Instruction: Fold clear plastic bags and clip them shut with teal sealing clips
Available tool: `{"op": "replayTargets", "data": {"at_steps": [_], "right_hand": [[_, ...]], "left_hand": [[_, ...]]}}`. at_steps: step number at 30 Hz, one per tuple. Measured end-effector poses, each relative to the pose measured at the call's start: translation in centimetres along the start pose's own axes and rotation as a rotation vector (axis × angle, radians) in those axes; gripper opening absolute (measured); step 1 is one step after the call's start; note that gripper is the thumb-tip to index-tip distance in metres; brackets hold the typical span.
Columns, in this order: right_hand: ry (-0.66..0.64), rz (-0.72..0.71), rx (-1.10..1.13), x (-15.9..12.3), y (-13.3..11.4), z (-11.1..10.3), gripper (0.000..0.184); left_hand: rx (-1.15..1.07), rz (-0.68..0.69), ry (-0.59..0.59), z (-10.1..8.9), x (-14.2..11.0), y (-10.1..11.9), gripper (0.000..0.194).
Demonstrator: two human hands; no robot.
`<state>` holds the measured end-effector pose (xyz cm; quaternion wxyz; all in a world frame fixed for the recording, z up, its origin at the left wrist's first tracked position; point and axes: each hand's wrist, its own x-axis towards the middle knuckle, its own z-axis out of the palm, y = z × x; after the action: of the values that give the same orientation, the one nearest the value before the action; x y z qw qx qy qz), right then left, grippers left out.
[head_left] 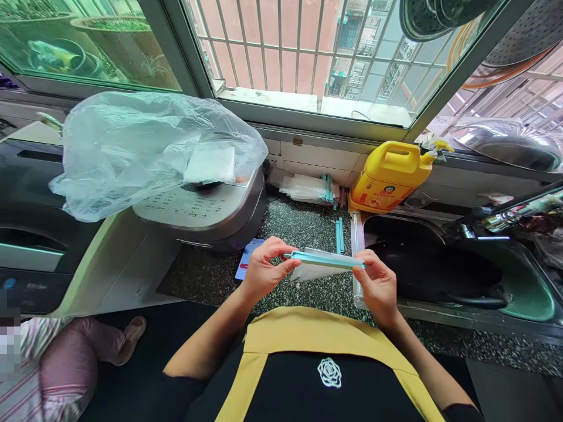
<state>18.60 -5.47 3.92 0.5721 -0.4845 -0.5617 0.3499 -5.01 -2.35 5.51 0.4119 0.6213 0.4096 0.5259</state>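
Note:
Both my hands hold a long light-blue sealing clip (324, 259) level over the speckled countertop (303, 225). My left hand (263, 271) pinches its left end, and my right hand (377, 284) pinches its right end. A small clear plastic bag (310, 271) hangs clamped in the clip between the two hands. More clear bags with blue clips (310, 189) lie at the back of the counter by the wall. Two loose blue clips (340, 234) rest near the sink's edge.
A rice cooker (206, 214) under a big clear plastic bag (145, 149) stands on the left. A yellow jug (391, 174) sits behind the sink (523, 287), which holds a dark pan (435, 271). A seated person's leg (83, 357) shows at lower left.

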Motion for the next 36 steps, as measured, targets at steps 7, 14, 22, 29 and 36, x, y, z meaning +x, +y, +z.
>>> {"op": "replayTargets", "data": {"at_steps": [7,14,22,29,36], "right_hand": [[-0.024,-0.023,-0.011,-0.1,-0.1,-0.1,0.011],[-0.145,-0.085,-0.138,1.0,-1.0,-0.4,0.015],[-0.228,-0.127,-0.249,2.1,-1.6,0.0,0.020],[-0.336,-0.169,-0.366,3.0,-2.4,-0.3,0.014],[-0.373,-0.313,-0.449,4.4,-3.6,-0.1,0.012]], "left_hand": [[0.116,0.138,-0.034,-0.3,0.3,-0.1,0.015],[0.152,0.187,-0.093,-1.5,2.1,0.2,0.017],[0.126,0.126,-0.123,-2.4,3.4,0.1,0.019],[0.126,0.123,-0.103,-1.9,3.2,-0.1,0.019],[0.037,0.128,-0.163,-1.1,3.8,-0.3,0.037]]}}
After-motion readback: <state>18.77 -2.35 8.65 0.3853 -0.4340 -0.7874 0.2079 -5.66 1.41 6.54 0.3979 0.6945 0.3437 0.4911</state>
